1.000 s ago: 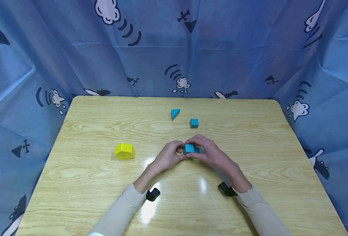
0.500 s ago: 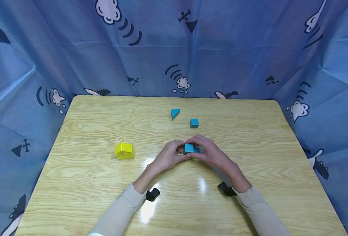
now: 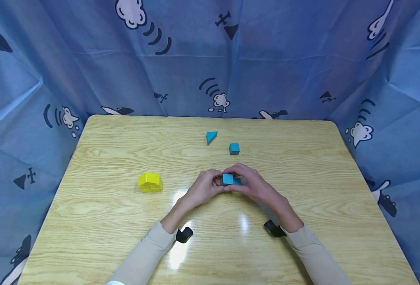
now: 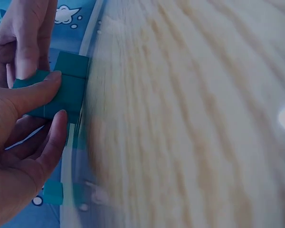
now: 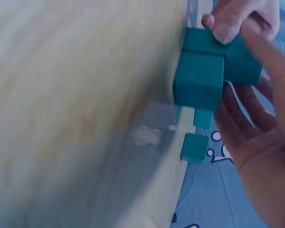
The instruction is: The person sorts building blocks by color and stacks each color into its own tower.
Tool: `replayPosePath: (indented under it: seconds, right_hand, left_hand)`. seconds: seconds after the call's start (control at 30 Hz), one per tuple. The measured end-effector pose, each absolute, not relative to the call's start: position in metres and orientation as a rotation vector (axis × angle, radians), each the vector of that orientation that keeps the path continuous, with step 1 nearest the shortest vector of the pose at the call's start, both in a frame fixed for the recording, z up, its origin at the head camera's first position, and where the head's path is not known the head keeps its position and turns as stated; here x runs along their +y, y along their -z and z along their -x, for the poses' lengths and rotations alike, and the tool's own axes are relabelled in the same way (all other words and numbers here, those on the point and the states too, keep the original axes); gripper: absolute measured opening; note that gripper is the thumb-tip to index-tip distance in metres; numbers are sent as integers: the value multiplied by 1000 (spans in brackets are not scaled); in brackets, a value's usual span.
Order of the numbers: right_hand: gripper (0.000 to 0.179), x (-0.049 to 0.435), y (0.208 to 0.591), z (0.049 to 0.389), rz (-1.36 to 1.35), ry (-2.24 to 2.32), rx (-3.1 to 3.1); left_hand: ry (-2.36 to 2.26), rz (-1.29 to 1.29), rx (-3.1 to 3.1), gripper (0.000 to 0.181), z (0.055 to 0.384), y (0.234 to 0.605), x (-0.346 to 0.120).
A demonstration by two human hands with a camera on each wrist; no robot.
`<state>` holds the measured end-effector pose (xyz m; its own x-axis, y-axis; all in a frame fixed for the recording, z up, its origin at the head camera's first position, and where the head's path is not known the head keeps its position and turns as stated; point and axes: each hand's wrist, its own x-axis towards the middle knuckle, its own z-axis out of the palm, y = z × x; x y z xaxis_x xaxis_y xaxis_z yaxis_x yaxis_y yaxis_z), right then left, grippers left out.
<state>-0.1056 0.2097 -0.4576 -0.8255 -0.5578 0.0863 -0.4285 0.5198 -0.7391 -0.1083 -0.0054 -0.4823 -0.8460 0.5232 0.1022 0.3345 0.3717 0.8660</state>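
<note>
In front of me both hands meet around a small group of blue blocks on the table. Two lower blocks stand side by side, the right one [image 5: 199,80] nearer the right wrist camera. An upper cube [image 3: 227,179] sits on top of them. My left hand [image 3: 204,187] grips the lower blocks from the left, thumb and fingers on opposite sides. My right hand [image 3: 253,183] pinches the upper cube between thumb and fingers. The two hands' fingertips nearly meet at the cube, and the fingers cover part of the blocks.
Farther back on the wooden table [image 3: 295,158] lie a blue triangular block [image 3: 211,137] and a separate blue cube [image 3: 234,149]. To the left stands a yellow house-shaped stack of blocks [image 3: 150,182]. A blue printed curtain [image 3: 181,71] surrounds the table's back and sides.
</note>
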Motion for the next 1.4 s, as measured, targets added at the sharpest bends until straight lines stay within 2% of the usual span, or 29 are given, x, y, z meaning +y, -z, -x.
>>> replayPosePath:
  seconds: [0.13, 0.5, 1.07, 1.4]
  right_hand:
    - [52, 214, 454, 109, 803, 1206, 2573]
    - [35, 225, 453, 138, 705, 1325, 2682]
    - [41, 227, 468, 181, 517, 1156, 2852]
    - [37, 226, 472, 192, 480, 1099, 2800]
  left_hand:
    - [-1504, -760, 2408, 22, 108, 482, -5]
    - [-1535, -689, 2389, 30, 108, 484, -4]
    - [-1537, -645, 2385, 31, 107, 482, -7]
    - [-1555, -652, 2371, 32, 107, 481, -5]
